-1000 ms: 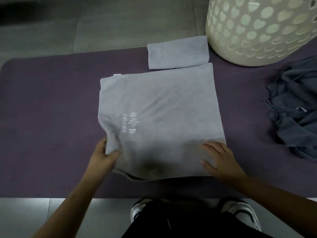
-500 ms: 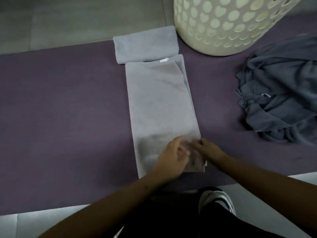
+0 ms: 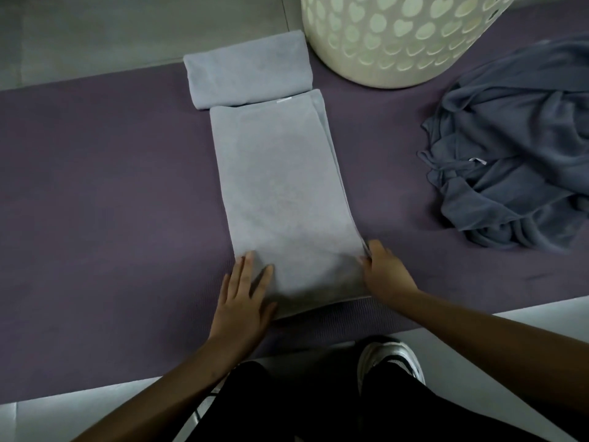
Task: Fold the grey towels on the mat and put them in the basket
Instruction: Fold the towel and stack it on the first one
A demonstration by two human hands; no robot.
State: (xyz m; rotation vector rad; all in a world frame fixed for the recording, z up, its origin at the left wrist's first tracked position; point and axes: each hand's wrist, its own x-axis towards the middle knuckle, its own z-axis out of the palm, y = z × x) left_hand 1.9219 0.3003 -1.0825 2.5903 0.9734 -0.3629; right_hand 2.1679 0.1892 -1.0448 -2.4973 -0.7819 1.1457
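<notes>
While left hand [image 3: 243,293] lies flat, fingers straight, pinning towel [image 3: 280,199] to mat [image 3: 95,186], right hand [image 3: 384,269] pinches its edge w/ curled grip, prob. to square layers.

No legible text, brand, number or sign in the head view; the long folded towel [image 3: 283,199] shows plain grey fabric, with a small white tag [image 3: 284,100] at its far edge, too small to read; the dark grey pile [image 3: 516,148] carries a small white label [image 3: 477,161], likewise unreadable; the basket [image 3: 392,39] bears only heart-shaped cut-outs, no lettering; the folded small towel [image 3: 248,74] is unmarked on its visible side.
</notes>
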